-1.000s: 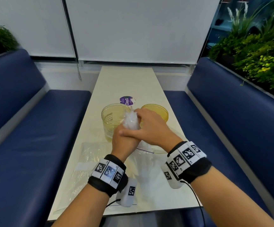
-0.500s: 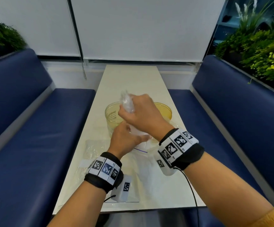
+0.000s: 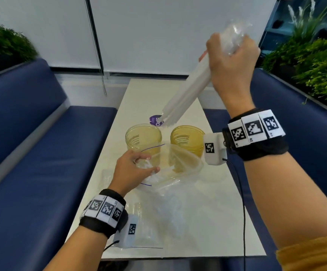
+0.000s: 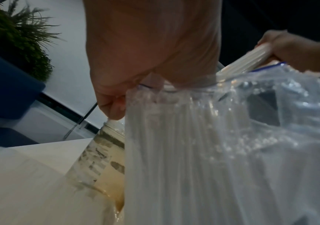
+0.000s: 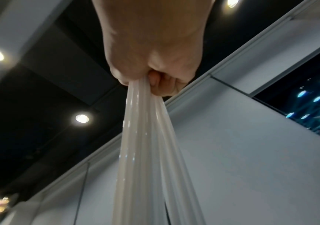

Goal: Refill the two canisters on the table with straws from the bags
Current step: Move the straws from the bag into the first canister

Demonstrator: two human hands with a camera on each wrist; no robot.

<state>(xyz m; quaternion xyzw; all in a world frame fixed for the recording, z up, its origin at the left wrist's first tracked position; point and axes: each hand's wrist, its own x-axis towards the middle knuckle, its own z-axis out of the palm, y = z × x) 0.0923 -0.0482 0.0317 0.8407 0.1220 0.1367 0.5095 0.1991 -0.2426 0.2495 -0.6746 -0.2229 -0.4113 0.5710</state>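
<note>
**Straw bundle lifted clear of the bag, above two canisters not yet filled**

Head view. The right hand (image 3: pixel 232 61) is raised high over the far half of the desk (image 3: pixel 213 222), clenched round the upper end of a bundle of white straws (image 3: pixel 186 94). The bundle slopes down and to the left; its lower tips hang above and just behind the left canister (image 3: pixel 143 138). The right canister (image 3: pixel 187 138) stands beside it, apart; no straws can be seen in either. The left hand (image 3: pixel 133 169) pinches the mouth of the clear zip bag (image 3: pixel 175 169), which lies crumpled in front of the canisters. A second bag (image 3: pixel 145 229) lies flat near the desk's near edge.

Left wrist view. The left hand's fingers (image 4: pixel 113 106) pinch the bag's rim, holding it open; a canister (image 4: pixel 105 159) stands just behind the bag. The straws' lower tips appear at upper right.

Right wrist view. The fingers (image 5: pixel 161 85) close tightly on the straws, which fan apart below the grip.

Risks. The fanned tips may straddle a canister rim on lowering, so that some straws fall outside onto the desk. A loosened grip would probably let single straws slide out early. The slanted bundle could also nudge a light canister and tip it.
</note>
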